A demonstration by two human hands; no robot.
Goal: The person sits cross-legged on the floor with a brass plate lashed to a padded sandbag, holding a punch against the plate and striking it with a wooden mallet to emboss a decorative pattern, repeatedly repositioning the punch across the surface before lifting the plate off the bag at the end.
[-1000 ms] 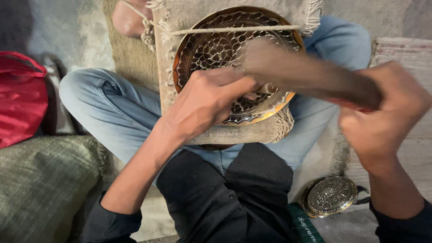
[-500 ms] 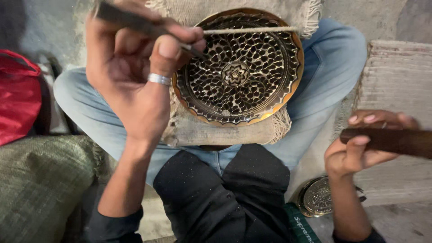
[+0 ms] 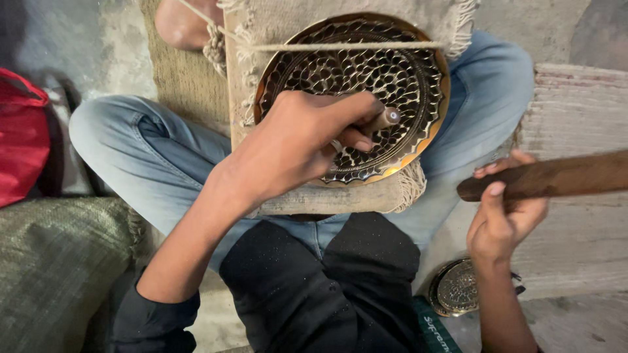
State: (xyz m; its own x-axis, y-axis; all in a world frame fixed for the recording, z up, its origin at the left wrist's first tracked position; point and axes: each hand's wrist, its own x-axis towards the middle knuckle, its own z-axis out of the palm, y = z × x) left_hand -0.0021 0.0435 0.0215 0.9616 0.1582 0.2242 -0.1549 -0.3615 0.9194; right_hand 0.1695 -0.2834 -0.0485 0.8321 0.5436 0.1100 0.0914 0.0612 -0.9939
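Right hand [image 3: 504, 219], lower right of frame, is gripping a dark, smooth wooden stick [image 3: 549, 176], fingers curled around its near end. Left hand [image 3: 297, 140], at centre, is pinching a thin metal punch [image 3: 383, 119], its blunt end poking out between thumb and fingers, resting over the round brass plate [image 3: 399, 72]. Plate is lying on a coarse fringed mat [image 3: 340, 199] across the lap, its pierced scale-like pattern glinting. Farther up, a taut cord [image 3: 347, 46] is crossing the plate's top edge.

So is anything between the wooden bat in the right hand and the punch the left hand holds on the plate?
Nothing visible. The bat in the right hand hangs off to the side; open air separates it from the punch, gripped upright by the left hand on the plate.
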